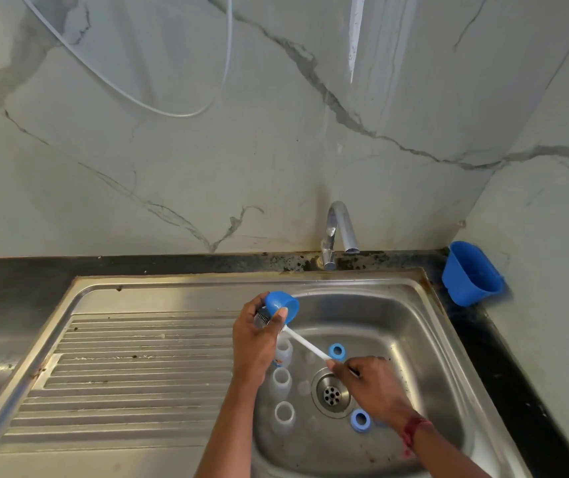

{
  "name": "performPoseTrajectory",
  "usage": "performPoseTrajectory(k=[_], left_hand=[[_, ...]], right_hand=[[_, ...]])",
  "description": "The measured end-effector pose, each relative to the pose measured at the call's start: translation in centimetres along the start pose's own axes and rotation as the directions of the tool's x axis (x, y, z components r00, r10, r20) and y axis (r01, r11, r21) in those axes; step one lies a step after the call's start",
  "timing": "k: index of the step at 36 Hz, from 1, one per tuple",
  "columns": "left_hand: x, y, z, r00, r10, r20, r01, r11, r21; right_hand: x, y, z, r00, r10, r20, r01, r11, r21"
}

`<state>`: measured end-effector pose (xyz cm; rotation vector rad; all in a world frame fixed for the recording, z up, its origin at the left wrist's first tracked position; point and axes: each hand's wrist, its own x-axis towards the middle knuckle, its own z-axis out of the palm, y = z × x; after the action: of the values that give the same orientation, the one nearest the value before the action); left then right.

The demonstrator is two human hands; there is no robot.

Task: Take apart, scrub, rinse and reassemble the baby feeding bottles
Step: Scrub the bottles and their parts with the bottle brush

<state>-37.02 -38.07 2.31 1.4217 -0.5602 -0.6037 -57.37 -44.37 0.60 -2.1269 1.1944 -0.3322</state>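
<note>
**Scrubbing a bottle cap over the sink basin**

The left hand's (255, 339) thumb and fingers grip a blue cap (281, 305), thumb pressed on its near wall. The right hand's (372, 388) fingers are curled round the end of a brush (305, 343). Its white handle slants up towards 10 o'clock, and its bristles show just beside the cap, against the left palm. Both hands are raised above the sink (414, 322), the cap over the basin's rim at 11 o'clock.

Taking the drain (331, 395) as centre:
- Three clear bottles (281, 379) stand in a row from 10 to 8 o'clock, open mouths up, the farthest partly hidden by the left hand.
- One blue ring (337, 351) lies at 12 o'clock.
- A second ring (360, 420) lies at 5 o'clock, just beside the right wrist.
- The ribbed draining board (138, 367) is at 9 o'clock.
- The tap (340, 232) is at 12 o'clock on the dark counter (17, 281).
- A blue tub (471, 272) is at 2 o'clock in the wall corner.
</note>
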Motion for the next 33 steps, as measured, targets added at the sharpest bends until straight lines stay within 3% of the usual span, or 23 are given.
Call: performPoseTrajectory(k=[5,17,25,33], left_hand=[[0.9,0.8,-0.3,0.997,0.018,-0.081,-0.024,0.997,-0.074],[0.4,0.5,0.4,0.998,-0.02,-0.064,0.012,0.993,-0.121],[1.2,1.2,0.2,0.986,-0.05,-0.158,0.003,0.958,-0.288],[0.5,0.9,0.9,0.994,-0.018,-0.104,-0.007,0.973,-0.232]], right_hand=[[-0.1,0.4,0.1,0.999,-0.042,-0.013,0.042,0.999,0.014],[0.1,-0.4,1.1,0.997,-0.058,-0.055,0.064,0.991,0.12],[-0.3,0.5,1.9,0.988,-0.102,-0.112,0.123,0.972,0.2],[0.9,-0.1,2.6,0.988,-0.1,-0.121,0.124,0.969,0.212]])
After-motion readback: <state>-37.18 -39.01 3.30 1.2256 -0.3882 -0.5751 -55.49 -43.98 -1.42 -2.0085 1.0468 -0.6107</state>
